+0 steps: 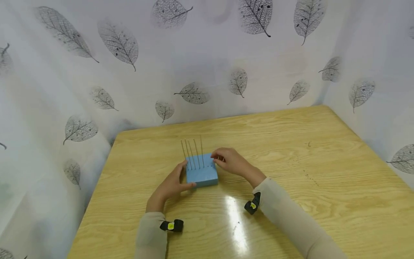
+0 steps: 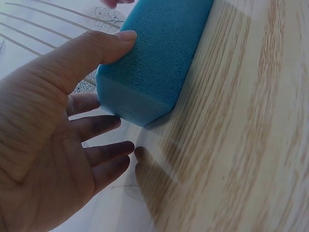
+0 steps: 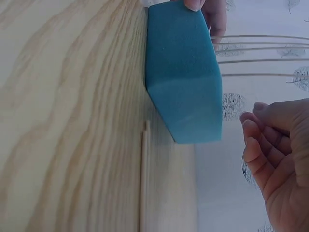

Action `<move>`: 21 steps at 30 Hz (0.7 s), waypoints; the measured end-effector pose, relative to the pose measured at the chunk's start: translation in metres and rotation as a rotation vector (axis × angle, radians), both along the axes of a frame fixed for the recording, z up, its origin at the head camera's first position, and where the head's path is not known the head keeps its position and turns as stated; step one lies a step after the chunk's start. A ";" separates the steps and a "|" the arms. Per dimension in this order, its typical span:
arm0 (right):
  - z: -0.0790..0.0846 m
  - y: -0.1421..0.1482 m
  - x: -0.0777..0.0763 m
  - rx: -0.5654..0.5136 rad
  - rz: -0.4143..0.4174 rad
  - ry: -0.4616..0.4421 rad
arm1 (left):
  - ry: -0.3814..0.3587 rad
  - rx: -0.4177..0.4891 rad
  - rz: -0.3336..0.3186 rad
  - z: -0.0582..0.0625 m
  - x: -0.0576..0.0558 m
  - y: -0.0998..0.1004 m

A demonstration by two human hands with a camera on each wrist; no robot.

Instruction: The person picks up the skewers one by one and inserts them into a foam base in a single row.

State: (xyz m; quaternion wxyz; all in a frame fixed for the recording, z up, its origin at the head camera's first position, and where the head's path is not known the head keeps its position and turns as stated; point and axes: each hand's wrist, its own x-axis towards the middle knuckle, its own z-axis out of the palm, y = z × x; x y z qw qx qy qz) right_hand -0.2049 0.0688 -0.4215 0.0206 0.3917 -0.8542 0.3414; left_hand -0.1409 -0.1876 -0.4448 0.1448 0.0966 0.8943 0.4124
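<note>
Blue foam block [image 1: 202, 175], finely porous, is resting on wood-grained table [image 1: 275, 144]; left hand [image 1: 173, 184] is pinching it. Beyond this thumb, five thin sticks [image 1: 196, 153] are standing in its holes. Opposite, fingertips of right hand [image 1: 233, 162] are almost touching; whether holding anything, I cannot tell.

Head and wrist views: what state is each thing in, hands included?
Blue block: resting on the table.
Five sticks: planted in the block, roughly upright.
Loose sticks: lying on the table.
Left hand: gripping the block.
Right hand: bent near the block, no held stick visible.
</note>
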 end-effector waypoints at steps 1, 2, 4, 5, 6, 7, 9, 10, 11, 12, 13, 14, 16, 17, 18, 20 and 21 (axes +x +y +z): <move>0.000 0.003 0.001 -0.009 -0.005 -0.003 | -0.003 0.001 0.000 0.000 0.000 0.000; 0.000 0.006 0.002 -0.015 -0.011 -0.003 | -0.003 0.000 -0.001 0.000 0.001 0.000; -0.001 0.012 0.004 -0.027 -0.022 0.002 | -0.007 -0.002 0.000 0.001 0.001 0.000; -0.001 0.015 0.004 -0.035 -0.027 0.004 | -0.006 -0.002 0.000 0.001 0.001 0.000; -0.002 0.018 0.005 -0.044 -0.032 0.007 | -0.007 -0.001 -0.001 0.001 0.001 0.000; -0.002 0.021 0.005 -0.052 -0.037 0.011 | -0.007 -0.001 -0.004 0.001 0.001 0.000; -0.002 0.027 0.006 -0.067 -0.048 0.024 | -0.007 -0.003 -0.009 0.001 0.001 0.000; -0.002 0.030 0.006 -0.073 -0.051 0.028 | -0.009 -0.003 -0.009 0.001 0.001 0.000; -0.002 0.033 0.006 -0.078 -0.056 0.029 | -0.009 -0.003 -0.010 0.001 0.001 0.000; -0.002 0.036 0.006 -0.081 -0.061 0.031 | -0.010 -0.004 -0.010 0.001 0.002 0.001; -0.001 0.039 0.007 -0.085 -0.066 0.027 | -0.009 -0.004 -0.011 0.001 0.002 0.001; -0.001 0.043 0.007 -0.086 -0.072 0.024 | -0.008 -0.005 -0.011 0.001 0.002 0.001; 0.000 0.049 0.007 -0.087 -0.084 0.016 | -0.010 -0.006 -0.010 0.002 0.002 0.002; 0.001 0.053 0.007 -0.087 -0.090 0.013 | -0.011 -0.008 -0.011 0.002 0.002 0.002; 0.001 0.056 0.007 -0.088 -0.096 0.011 | -0.012 -0.010 -0.010 0.002 0.002 0.002; 0.002 0.063 0.006 -0.086 -0.108 0.010 | -0.009 -0.013 -0.013 0.002 0.001 0.003; 0.003 0.066 0.006 -0.089 -0.115 0.007 | -0.011 -0.013 -0.013 0.002 0.001 0.003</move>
